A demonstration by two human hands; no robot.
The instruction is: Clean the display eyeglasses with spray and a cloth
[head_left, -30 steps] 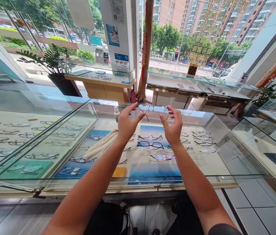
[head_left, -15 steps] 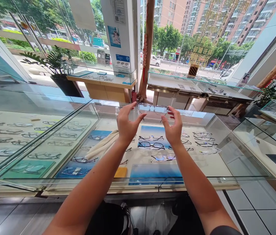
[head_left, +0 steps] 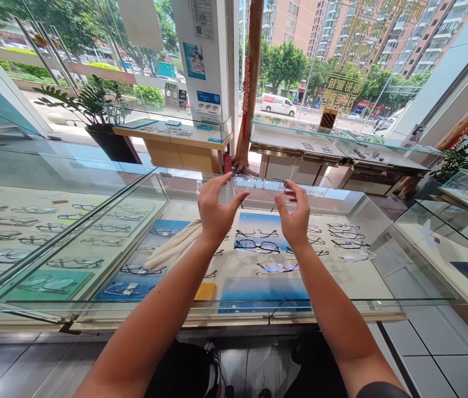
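Note:
A pair of thin-framed glasses point(head_left: 259, 184) is held up at arm's length over a glass display counter point(head_left: 366, 221). My left hand point(head_left: 215, 210) pinches the left end of the frame between thumb and fingers. My right hand point(head_left: 295, 214) pinches the right end the same way. The lenses are clear and face away from me. Below, inside the counter, lie several pairs of glasses point(head_left: 256, 246) in rows on blue and cream mats.
A rolled cream cloth point(head_left: 171, 246) and a small spray bottle point(head_left: 198, 188) sit on the counter to the left. A second glass case point(head_left: 22, 226) with frames stands left. More counters point(head_left: 320, 145), a potted plant point(head_left: 93, 105) and street windows lie beyond.
The glasses and both hands stay almost still, held slightly higher than before. A white van has come into view on the street outside.

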